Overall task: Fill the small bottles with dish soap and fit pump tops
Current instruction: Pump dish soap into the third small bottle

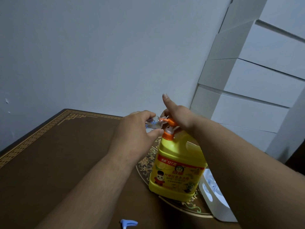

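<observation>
A large yellow dish soap jug [177,169] with an orange pump [170,128] stands on the brown table [57,162]. My left hand [135,128] grips a small clear bottle [152,123], held sideways with its mouth at the orange pump spout. My right hand [179,114] rests on the pump head, with its index finger pointing straight up and the other fingers curled over the pump. A blue pump top [128,223] lies on the table near the front edge.
A white basket [212,205] holding small bottles stands to the right of the jug. Stacked white boxes [250,83] rise at the right against the wall. The table's left half, with a gold border, is bare.
</observation>
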Tool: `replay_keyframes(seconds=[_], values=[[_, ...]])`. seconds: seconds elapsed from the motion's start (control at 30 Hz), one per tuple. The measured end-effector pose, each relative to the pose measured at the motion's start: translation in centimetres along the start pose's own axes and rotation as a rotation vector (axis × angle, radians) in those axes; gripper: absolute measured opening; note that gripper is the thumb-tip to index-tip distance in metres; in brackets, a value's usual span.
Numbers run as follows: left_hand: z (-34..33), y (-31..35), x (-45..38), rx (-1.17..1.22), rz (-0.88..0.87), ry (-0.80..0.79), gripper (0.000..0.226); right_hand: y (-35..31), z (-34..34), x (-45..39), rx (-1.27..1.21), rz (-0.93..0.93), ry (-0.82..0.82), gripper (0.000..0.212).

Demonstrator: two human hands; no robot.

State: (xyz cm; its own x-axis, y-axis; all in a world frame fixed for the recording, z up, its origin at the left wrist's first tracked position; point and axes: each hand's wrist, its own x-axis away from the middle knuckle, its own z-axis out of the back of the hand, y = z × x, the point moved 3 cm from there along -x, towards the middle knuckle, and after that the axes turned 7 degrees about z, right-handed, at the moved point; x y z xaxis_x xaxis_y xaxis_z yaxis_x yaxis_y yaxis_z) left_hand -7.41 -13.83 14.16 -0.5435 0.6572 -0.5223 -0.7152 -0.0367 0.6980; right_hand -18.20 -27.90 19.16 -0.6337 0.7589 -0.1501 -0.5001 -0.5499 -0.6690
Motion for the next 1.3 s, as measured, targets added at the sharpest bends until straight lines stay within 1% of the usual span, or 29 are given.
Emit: replay_keyframes(seconds=[0.03,0.07,0.17,0.23,0.27,0.33,0.37,0.4,0.43,0.47,0.5,0.53,0.57,0.63,0.67,0.73,0.83,0.93,1.03,1.1,1.13,1.2,1.23,1.3], values=[[0.0,0.0,0.0,0.002,0.003,-0.005,0.054,-0.1,0.0,0.2,0.005,-0.002,-0.006,0.093],[0.0,-0.1,0.0,0.009,0.008,-0.014,0.054,-0.1,-0.1,0.2,0.005,-0.011,-0.014,0.087],[0.2,-0.3,-0.2,0.014,0.036,-0.048,0.054,-0.3,-0.4,0.7,-0.027,-0.069,-0.071,0.057],[0.2,-0.5,-0.2,-0.007,0.051,-0.071,0.052,-0.6,-0.6,0.9,0.053,-0.087,-0.125,0.036],[0.2,-0.5,-0.2,-0.019,0.054,-0.08,0.05,-0.7,-0.7,0.8,0.137,-0.076,-0.155,0.031],[0.1,-0.7,-0.2,-0.031,0.057,-0.094,0.047,-1.0,-0.8,0.5,0.254,-0.041,-0.209,0.054],[0.1,-0.8,-0.2,-0.03,0.057,-0.097,0.046,-1.0,-0.9,0.4,0.256,-0.038,-0.242,0.061],[0.0,-0.8,-0.2,-0.027,0.055,-0.097,0.046,-0.9,-0.9,0.3,0.247,-0.042,-0.25,0.06],[0.0,-0.8,-0.2,-0.021,0.052,-0.095,0.046,-0.8,-0.8,0.3,0.235,-0.02,-0.233,0.051],[0.0,-0.7,-0.2,-0.013,0.049,-0.087,0.047,-0.3,-0.8,0.2,0.195,-0.003,-0.198,0.035],[0.0,-0.6,-0.2,-0.004,0.042,-0.072,0.049,-0.1,-0.6,0.4,0.105,-0.014,-0.169,0.025],[0.0,-0.4,-0.2,0.005,0.032,-0.052,0.051,0.1,-0.5,0.4,-0.011,-0.035,-0.139,0.039],[0.0,-0.3,-0.2,0.009,0.021,-0.035,0.052,0.3,-0.3,0.3,-0.08,-0.042,-0.116,0.056],[0.0,-0.1,-0.1,0.002,0.006,-0.018,0.053,0.4,-0.1,0.0,-0.059,-0.009,-0.092,0.078],[-0.1,-0.1,-0.1,-0.002,0.006,-0.02,0.053,0.4,-0.2,-0.1,-0.039,0.008,-0.09,0.082],[-0.1,-0.1,-0.1,-0.002,0.011,-0.026,0.054,0.4,-0.1,-0.1,-0.035,-0.009,-0.08,0.078],[0.0,-0.2,-0.1,-0.024,0.02,-0.031,0.054,0.5,-0.1,0.0,-0.021,-0.059,-0.081,0.058],[0.1,-0.3,-0.1,-0.043,0.032,-0.053,0.051,0.3,-0.4,0.0,0.018,-0.045,-0.075,0.038],[0.0,-0.5,-0.1,-0.058,0.045,-0.079,0.045,-0.2,-0.7,-0.1,0.068,-0.035,-0.134,0.037],[0.1,-0.7,-0.1,-0.056,0.054,-0.095,0.046,-0.5,-0.7,0.1,0.046,-0.064,-0.161,0.046],[0.1,-0.7,-0.2,-0.055,0.054,-0.1,0.046,-0.5,-0.7,0.1,0.06,-0.051,-0.152,0.044],[0.2,-0.6,-0.2,-0.047,0.046,-0.095,0.045,-0.4,-0.7,0.1,0.101,-0.025,-0.141,0.031],[0.2,-0.5,-0.2,-0.04,0.039,-0.085,0.046,-0.3,-0.7,0.4,0.058,-0.053,-0.117,0.032],[0.2,-0.4,-0.2,-0.035,0.026,-0.061,0.048,-0.1,-0.6,0.3,-0.033,-0.061,-0.085,0.051]])
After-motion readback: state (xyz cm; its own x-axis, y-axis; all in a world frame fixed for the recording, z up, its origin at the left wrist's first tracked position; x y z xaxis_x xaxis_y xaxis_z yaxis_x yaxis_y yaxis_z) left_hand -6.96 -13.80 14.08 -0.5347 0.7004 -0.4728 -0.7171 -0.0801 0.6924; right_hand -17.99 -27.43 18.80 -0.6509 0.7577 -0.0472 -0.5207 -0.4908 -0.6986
